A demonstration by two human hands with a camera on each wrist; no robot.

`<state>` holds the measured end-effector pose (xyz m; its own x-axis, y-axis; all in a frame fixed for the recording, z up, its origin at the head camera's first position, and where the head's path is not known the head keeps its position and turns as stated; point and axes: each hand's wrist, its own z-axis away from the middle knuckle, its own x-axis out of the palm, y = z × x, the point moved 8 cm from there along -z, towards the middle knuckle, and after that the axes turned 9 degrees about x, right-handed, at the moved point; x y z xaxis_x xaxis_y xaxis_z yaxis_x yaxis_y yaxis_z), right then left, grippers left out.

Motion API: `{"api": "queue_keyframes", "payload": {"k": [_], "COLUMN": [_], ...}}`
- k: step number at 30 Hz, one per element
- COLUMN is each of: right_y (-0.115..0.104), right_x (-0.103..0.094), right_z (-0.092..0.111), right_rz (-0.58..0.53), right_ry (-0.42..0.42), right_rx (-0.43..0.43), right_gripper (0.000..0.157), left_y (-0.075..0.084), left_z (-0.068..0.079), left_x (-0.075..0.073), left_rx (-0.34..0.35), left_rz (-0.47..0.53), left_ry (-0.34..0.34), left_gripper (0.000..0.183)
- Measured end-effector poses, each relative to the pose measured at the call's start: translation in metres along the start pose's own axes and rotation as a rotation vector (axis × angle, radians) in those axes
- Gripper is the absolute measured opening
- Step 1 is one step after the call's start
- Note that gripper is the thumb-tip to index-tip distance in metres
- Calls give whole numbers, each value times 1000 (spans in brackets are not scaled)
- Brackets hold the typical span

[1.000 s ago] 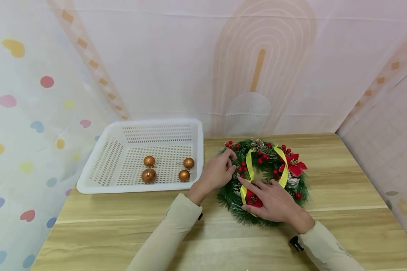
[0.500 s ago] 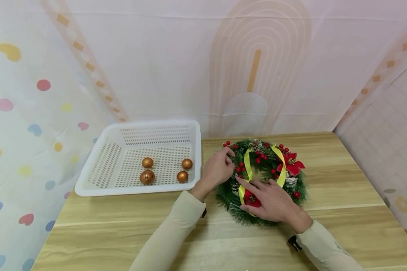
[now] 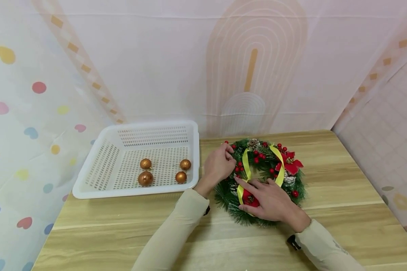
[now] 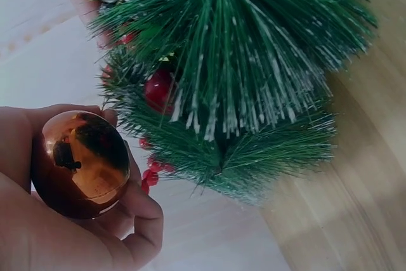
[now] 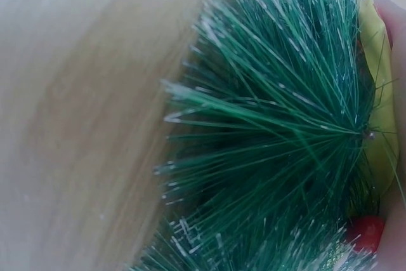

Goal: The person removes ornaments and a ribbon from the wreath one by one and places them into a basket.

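A green Christmas wreath (image 3: 235, 212) with red berries, pine cones, red flowers and a yellow ribbon (image 3: 280, 162) lies on the table. My left hand (image 3: 218, 163) is at its left edge, fingers curled. As the left wrist view shows, that hand holds a shiny copper-coloured bauble (image 4: 82, 166) close beside the pine needles; the head view hides this bauble behind the hand. Spread over the front of the wreath, my right hand (image 3: 269, 199) rests with fingers extended beside a red flower (image 3: 249, 198) and the ribbon. Needles fill most of the right wrist view.
A white perforated plastic basket (image 3: 135, 194) stands left of the wreath on the wooden table (image 3: 122, 241). Several copper baubles, among them a larger shiny one (image 3: 145, 178), lie on its floor. Patterned cloth (image 3: 156, 67) hangs behind the table.
The head view has shifted slightly, so the scene sits a little further left. My left hand has edged a little along the wreath's left side, away from me. My right hand stays put.
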<state>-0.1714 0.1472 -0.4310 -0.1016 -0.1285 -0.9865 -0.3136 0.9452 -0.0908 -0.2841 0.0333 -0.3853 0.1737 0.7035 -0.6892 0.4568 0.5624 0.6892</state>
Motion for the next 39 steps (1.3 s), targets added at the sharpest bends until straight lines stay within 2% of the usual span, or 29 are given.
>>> {"api": "queue_keyframes", "payload": {"k": [12,20,32,39], "right_y": [-1,-2,-1,1], "right_x": [-1,0,0,2], "right_z": [0,-1,-1,0], "right_rz": [-6,-6,-10,-11], "right_ry": [-16,-29,-35,-48], "right_rx": [0,3,4,13], "right_gripper": [75,75,74,74], "left_y": [-4,-2,7,22], "left_z": [-4,-6,-3,1], "left_x": [10,14,17,10], "left_rx": [-10,-9,2,53], "left_rz": [67,110,249,330], "left_ry": [22,0,-52,-70], "left_gripper": [19,19,18,15]}}
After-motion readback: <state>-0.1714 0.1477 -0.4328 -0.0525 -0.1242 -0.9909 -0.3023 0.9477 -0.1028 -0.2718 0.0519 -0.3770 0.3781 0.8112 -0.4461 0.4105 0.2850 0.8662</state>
